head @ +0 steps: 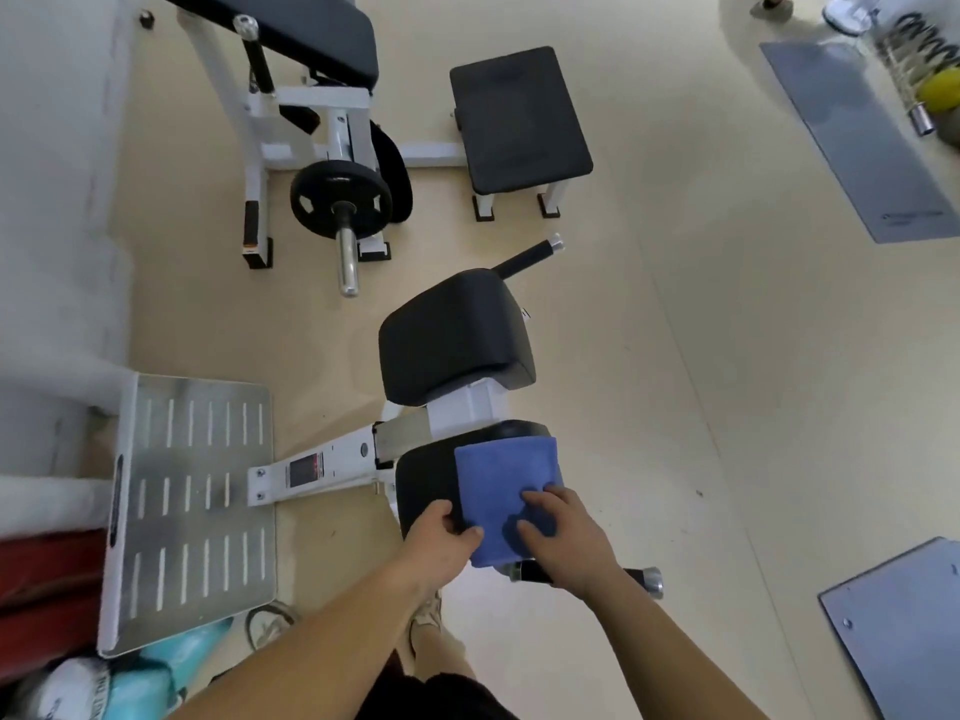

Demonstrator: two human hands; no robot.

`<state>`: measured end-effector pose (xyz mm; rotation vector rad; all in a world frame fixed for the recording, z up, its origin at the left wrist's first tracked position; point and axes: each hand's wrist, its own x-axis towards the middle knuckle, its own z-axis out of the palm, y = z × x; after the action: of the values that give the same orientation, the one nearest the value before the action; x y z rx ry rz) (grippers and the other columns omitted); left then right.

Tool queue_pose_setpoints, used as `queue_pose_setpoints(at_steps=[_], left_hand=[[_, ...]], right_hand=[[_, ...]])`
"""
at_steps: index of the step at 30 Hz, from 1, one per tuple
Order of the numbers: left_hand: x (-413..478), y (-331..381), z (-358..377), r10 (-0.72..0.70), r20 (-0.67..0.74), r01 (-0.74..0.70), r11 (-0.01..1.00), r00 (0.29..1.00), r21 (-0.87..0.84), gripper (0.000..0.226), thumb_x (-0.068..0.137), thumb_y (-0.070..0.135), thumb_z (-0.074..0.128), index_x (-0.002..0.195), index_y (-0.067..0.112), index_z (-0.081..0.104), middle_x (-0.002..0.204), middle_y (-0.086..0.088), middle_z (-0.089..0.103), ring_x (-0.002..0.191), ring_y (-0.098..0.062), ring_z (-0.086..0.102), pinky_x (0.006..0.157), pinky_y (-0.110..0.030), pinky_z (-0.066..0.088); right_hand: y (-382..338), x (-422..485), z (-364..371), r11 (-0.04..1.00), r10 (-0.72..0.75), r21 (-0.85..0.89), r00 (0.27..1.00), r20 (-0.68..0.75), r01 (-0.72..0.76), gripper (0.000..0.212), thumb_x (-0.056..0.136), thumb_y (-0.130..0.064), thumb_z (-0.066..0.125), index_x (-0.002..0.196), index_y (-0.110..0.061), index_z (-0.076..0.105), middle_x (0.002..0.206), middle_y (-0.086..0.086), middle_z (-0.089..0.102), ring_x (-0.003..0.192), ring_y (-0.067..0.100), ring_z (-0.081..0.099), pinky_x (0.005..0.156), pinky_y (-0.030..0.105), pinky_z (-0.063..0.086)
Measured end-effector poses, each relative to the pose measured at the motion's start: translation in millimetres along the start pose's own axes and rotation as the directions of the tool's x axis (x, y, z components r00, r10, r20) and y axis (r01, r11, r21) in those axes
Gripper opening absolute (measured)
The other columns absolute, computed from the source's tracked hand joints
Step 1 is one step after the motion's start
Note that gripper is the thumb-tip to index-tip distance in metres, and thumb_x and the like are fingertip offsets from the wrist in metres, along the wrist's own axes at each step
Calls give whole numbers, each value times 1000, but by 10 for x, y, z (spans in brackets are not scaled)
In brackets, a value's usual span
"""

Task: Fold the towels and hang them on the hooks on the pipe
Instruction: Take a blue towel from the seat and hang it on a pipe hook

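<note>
On the black padded seat (426, 480) lies the blue terry towel (501, 491), folded. Left hand (441, 543) pinches its near-left edge to anchor; right hand (563, 532) presses flat, fingers spread, likely setting the crease.

floor (727, 381) open 3 o'clock | metal footplate (192, 506) blocks 9 o'clock | black pad (454, 345), weight machine (332, 194) block 12 o'clock

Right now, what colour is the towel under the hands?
The towel is plain blue, with no pattern. The head view shows it best, lying on a black pad.
</note>
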<state>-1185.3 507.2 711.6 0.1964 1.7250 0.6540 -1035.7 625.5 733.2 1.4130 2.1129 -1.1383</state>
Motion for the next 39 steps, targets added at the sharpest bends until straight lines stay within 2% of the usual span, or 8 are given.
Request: queue_pose_setpoints(at_steps=[7,13,16,18,21,26,35,39], left_hand=[[20,153,173,-67,26,71,978,997,-199,24,88,18,77,110,22,67,108,-1,74,97,-22,73,86,-39,64],[-288,343,-316,270,-97,-272,962,958,-10,10,81,13,68,89,11,64,83,-10,66,70,-16,60,62,-31,47],[-490,324,-803,396,-119,-380,915,911,135,11,78,14,65,87,20,68,81,-7,66,66,-12,53,61,-28,41],[-659,280,-1140,423,-176,-391,900,889,191,11,77,26,64,86,25,69,80,-4,67,66,-11,53,61,-27,41],[-945,70,-1696,447,-298,-406,894,844,190,28,69,40,56,89,28,72,83,2,70,74,-10,62,68,-34,51],[-1503,-408,-2632,406,-582,-399,905,704,149,28,70,28,60,95,28,72,86,11,74,82,-5,68,72,-27,54],[-2081,-972,-4130,343,-778,-355,920,526,165,10,83,23,71,92,26,69,81,7,72,77,-11,65,71,-34,55],[-2150,-822,-4704,363,-781,-362,913,508,188,12,86,26,65,97,30,66,87,9,70,79,-9,64,71,-29,54]], right_hand=[[46,12,-91,956,82,287,994,-72,-58,41,100,-26,59,140,-19,57,137,-3,59,128,20,58,107,34,48],[-477,61,-168,960,-155,178,940,-303,215,52,93,-32,67,142,-33,48,134,-13,52,121,9,55,103,31,50],[-1015,77,-165,897,-437,-30,874,-212,441,71,93,-10,63,153,-37,38,158,-6,33,143,12,35,113,31,40],[-1429,85,-91,787,-602,-213,797,-56,579,63,88,-5,60,145,-31,53,165,-1,30,152,20,24,116,35,36],[-2067,138,136,619,-722,-324,681,124,715,33,76,-16,60,106,-20,72,126,1,68,131,22,54,119,43,39],[-3251,30,466,649,-639,-222,679,361,728,17,78,-30,69,95,-31,66,92,-8,70,86,13,65,77,34,56],[-4978,-233,1067,720,-682,125,663,309,682,32,83,-16,80,111,-25,67,102,-7,73,94,7,70,77,21,57],[-5611,-131,1180,753,-657,259,712,247,605,30,85,-11,80,112,-18,68,104,2,77,100,18,73,88,36,62]])
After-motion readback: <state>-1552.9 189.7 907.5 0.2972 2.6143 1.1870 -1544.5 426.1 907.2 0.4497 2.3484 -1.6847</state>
